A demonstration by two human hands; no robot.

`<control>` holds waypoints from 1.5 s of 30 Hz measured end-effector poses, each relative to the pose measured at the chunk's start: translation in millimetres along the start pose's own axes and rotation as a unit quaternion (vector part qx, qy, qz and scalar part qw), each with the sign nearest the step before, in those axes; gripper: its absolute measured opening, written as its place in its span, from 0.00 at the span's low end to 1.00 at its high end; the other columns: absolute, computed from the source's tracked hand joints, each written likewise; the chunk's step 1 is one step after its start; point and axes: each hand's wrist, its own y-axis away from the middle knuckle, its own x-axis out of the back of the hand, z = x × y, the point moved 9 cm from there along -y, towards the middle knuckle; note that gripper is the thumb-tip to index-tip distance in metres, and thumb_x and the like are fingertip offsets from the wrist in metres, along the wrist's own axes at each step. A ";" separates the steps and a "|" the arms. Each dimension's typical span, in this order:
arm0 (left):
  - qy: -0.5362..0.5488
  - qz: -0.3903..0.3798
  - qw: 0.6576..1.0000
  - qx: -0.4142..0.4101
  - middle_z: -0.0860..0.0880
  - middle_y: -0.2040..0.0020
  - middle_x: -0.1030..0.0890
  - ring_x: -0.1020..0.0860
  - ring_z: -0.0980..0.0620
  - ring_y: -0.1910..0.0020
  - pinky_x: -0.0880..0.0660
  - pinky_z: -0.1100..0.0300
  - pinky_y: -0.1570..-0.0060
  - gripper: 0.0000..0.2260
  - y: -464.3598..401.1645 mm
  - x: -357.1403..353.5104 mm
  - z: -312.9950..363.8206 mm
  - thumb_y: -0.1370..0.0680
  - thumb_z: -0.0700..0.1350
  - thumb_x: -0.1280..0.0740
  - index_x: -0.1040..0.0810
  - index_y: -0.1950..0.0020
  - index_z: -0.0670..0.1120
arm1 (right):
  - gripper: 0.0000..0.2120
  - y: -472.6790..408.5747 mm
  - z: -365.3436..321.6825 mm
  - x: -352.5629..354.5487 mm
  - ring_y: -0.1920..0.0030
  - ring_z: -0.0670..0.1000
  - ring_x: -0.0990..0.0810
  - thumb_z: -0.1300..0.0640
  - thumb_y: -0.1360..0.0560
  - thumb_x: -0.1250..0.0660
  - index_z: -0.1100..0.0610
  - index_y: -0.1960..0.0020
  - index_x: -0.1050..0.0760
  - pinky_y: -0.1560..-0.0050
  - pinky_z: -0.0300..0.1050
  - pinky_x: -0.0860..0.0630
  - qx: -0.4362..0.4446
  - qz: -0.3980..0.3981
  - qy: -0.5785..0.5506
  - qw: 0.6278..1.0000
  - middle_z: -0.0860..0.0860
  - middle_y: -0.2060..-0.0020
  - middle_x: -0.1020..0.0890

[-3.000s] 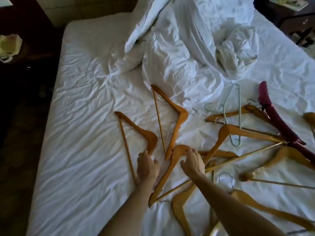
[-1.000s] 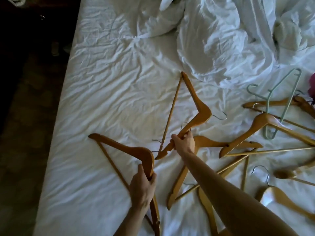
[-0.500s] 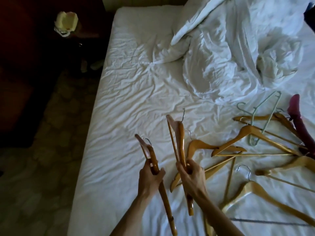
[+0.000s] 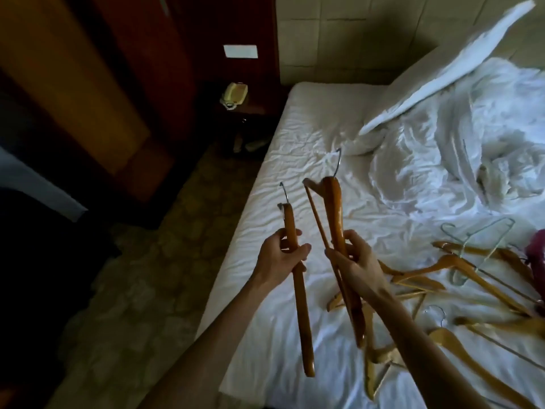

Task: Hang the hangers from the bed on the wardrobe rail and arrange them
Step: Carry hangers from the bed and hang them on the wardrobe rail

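My left hand grips a wooden hanger seen edge-on, its metal hook pointing up. My right hand holds a second wooden hanger, also upright with its hook on top, above the bed's left edge. Several more wooden hangers lie scattered on the white sheet at the right. A pale green wire hanger and part of a dark red hanger lie among them. The wardrobe stands at the left; no rail shows.
A crumpled white duvet and a pillow fill the far right of the bed. A nightstand with a pale telephone sits by the headboard wall. Patterned floor runs between bed and wardrobe. A dark object fills the lower left.
Both hands have lifted one hanger each off the sheet and turned them upright. The view has swung left and up, bringing the wardrobe and floor into sight.
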 end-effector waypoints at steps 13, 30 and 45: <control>0.071 0.403 0.912 -0.020 0.48 0.62 0.18 0.16 0.53 0.66 0.19 0.60 0.63 0.12 298.6 235.6 21.4 0.23 0.42 0.28 0.22 0.40 0.47 | 0.09 119.6 -166.1 -235.4 0.67 0.54 0.24 0.52 0.21 0.31 0.58 0.53 0.24 0.64 0.42 0.24 0.187 -0.332 0.006 0.925 0.59 0.65 0.24; 0.089 0.669 0.736 0.060 0.48 0.66 0.18 0.19 0.52 0.70 0.19 0.57 0.69 0.06 701.5 481.0 -207.5 0.23 0.37 0.28 0.20 0.51 0.47 | 0.05 463.5 -201.5 -678.8 0.56 0.50 0.15 0.46 0.25 0.29 0.46 0.52 0.18 0.55 0.45 0.17 0.210 -0.613 0.106 0.754 0.50 0.57 0.14; 0.148 0.664 0.726 0.102 0.47 0.63 0.17 0.18 0.54 0.68 0.21 0.62 0.67 0.04 758.8 732.0 -343.0 0.22 0.42 0.29 0.18 0.51 0.42 | 0.07 503.7 -239.9 -970.7 0.56 0.42 0.19 0.48 0.22 0.31 0.49 0.49 0.19 0.57 0.37 0.27 0.203 -0.606 0.162 0.752 0.44 0.59 0.17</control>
